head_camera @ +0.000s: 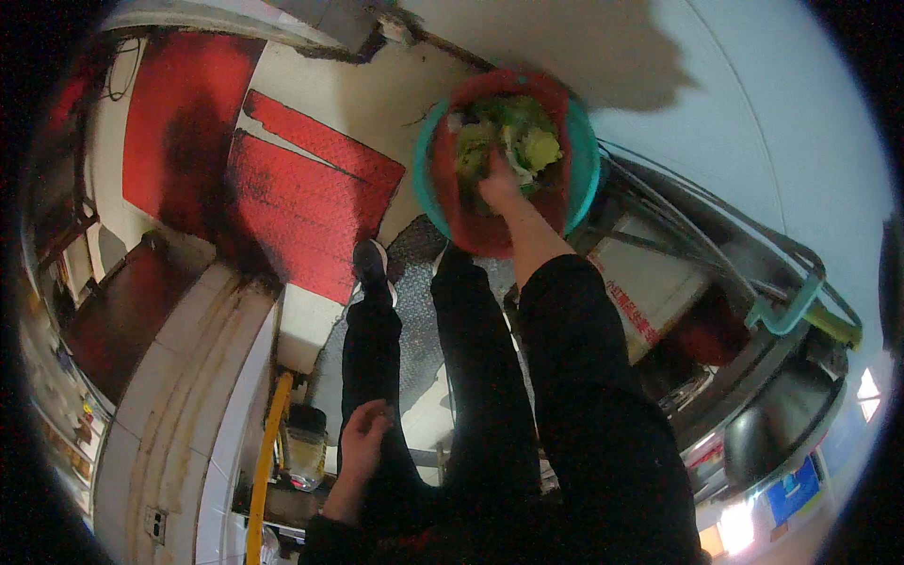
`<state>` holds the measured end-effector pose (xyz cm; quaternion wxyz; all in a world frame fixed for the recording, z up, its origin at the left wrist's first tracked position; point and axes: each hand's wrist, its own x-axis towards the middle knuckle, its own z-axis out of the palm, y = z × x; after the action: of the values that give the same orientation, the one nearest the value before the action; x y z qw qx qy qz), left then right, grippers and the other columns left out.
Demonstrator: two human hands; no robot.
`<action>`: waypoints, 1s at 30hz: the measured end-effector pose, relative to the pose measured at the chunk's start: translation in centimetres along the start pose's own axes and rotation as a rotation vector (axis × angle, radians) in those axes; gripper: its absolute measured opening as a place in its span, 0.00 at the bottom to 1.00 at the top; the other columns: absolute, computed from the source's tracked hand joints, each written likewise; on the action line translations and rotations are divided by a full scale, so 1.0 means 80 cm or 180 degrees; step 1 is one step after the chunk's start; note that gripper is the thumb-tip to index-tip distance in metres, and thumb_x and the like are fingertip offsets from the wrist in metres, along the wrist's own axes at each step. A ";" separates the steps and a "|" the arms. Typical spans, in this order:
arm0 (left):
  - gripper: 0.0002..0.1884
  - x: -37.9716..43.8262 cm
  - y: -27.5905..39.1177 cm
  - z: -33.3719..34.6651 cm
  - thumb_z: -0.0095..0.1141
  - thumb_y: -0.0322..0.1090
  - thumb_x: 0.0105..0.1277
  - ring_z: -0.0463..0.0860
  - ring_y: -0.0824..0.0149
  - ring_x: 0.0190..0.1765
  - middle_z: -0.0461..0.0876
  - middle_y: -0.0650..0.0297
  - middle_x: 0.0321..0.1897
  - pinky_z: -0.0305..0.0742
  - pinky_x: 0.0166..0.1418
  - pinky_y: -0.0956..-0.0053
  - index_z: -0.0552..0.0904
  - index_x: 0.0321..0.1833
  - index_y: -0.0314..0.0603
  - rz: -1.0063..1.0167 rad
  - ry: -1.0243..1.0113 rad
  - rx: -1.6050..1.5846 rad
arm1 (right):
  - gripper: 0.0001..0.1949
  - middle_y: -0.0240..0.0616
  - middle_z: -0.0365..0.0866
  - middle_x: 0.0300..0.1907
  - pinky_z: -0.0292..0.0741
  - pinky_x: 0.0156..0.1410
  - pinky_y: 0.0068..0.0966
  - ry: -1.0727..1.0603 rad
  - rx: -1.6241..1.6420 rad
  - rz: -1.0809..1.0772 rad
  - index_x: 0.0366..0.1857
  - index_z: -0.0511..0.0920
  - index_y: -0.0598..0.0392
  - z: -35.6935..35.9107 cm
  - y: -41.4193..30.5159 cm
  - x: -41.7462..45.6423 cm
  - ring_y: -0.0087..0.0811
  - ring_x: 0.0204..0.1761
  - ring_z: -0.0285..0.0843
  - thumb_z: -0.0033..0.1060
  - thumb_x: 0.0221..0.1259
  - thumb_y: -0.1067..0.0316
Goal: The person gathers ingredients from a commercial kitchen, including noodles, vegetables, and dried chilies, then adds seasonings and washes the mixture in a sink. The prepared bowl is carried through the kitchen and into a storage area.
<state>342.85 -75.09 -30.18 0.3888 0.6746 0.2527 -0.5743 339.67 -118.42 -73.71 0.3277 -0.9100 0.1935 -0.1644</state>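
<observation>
My right hand point(501, 189) reaches into a red plastic basket point(480, 241), its fingers among leafy green vegetables point(538, 147). Blur hides the fingertips, so whether they grip a leaf cannot be told. The basket sits inside a round turquoise basin point(583, 191) on the floor, just beyond my feet. Over my thigh, well away from the basin, my left hand point(366, 428) hangs with its fingers loosely curled; nothing can be seen in it.
Red mats point(304, 205) lie on the floor to the left. A tiled ledge point(176, 381) and a yellow pole point(267, 466) stand at the lower left. At the right are a metal rack point(678, 205), a box bearing writing point(646, 282) and a large metal bowl point(777, 424).
</observation>
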 end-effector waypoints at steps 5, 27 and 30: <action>0.17 0.000 -0.001 0.024 0.57 0.29 0.74 0.84 0.63 0.56 0.85 0.56 0.54 0.79 0.63 0.68 0.78 0.63 0.35 0.0048 0.0024 -0.0345 | 0.35 0.50 0.76 0.66 0.66 0.78 0.37 -0.3051 -0.0884 0.1196 0.76 0.62 0.55 -0.029 0.006 0.071 0.50 0.70 0.70 0.61 0.64 0.65; 0.15 -0.097 0.188 -0.009 0.57 0.28 0.73 0.82 0.67 0.53 0.84 0.61 0.51 0.77 0.60 0.71 0.79 0.62 0.37 0.1565 -0.0832 0.1271 | 0.30 0.46 0.86 0.55 0.78 0.64 0.36 0.0597 0.1350 0.1677 0.66 0.77 0.49 -0.311 -0.448 0.007 0.46 0.58 0.83 0.68 0.55 0.63; 0.15 -0.131 0.212 -0.018 0.56 0.29 0.74 0.83 0.67 0.52 0.84 0.61 0.51 0.79 0.58 0.70 0.79 0.62 0.37 0.1819 -0.0953 0.1845 | 0.31 0.44 0.85 0.57 0.78 0.63 0.34 0.0597 0.1803 0.2111 0.70 0.74 0.50 -0.386 -0.545 -0.043 0.40 0.59 0.83 0.67 0.59 0.61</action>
<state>354.85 -82.47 -16.00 0.3590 0.7080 -0.1751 -0.5824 334.13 -102.33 -22.95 0.5801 -0.6542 0.4511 -0.1788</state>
